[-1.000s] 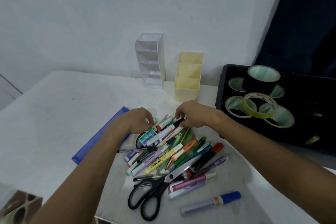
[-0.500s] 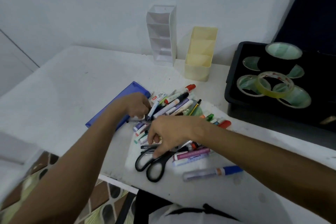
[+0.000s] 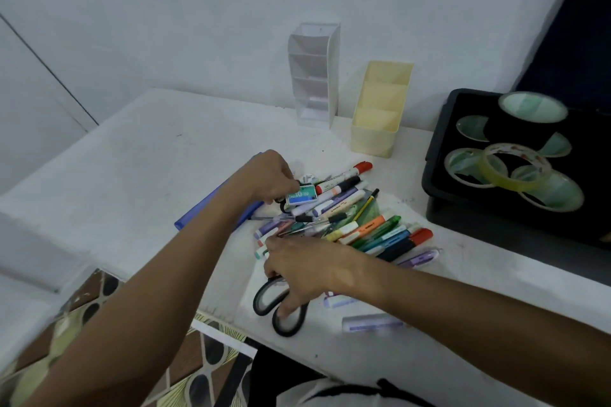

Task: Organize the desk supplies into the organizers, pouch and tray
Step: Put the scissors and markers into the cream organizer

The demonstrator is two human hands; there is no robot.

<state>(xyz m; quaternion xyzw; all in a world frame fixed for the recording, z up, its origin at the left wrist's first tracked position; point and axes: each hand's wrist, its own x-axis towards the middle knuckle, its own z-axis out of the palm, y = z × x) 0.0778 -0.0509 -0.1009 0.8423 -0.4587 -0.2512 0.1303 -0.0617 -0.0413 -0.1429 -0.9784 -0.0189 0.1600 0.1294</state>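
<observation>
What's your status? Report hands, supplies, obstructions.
Left hand gripping small teal box atop pen pile. Right hand on scissors, fingers at the handles. Organizers hold nothing visible; black tray holds tape rolls. No obstructions.

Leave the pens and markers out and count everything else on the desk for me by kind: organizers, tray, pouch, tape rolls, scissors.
Organizers: 2, white and yellow
Tray: 1
Pouch: 1
Tape rolls: 6 showing, all in the tray
Scissors: 1
Total: 11
</observation>
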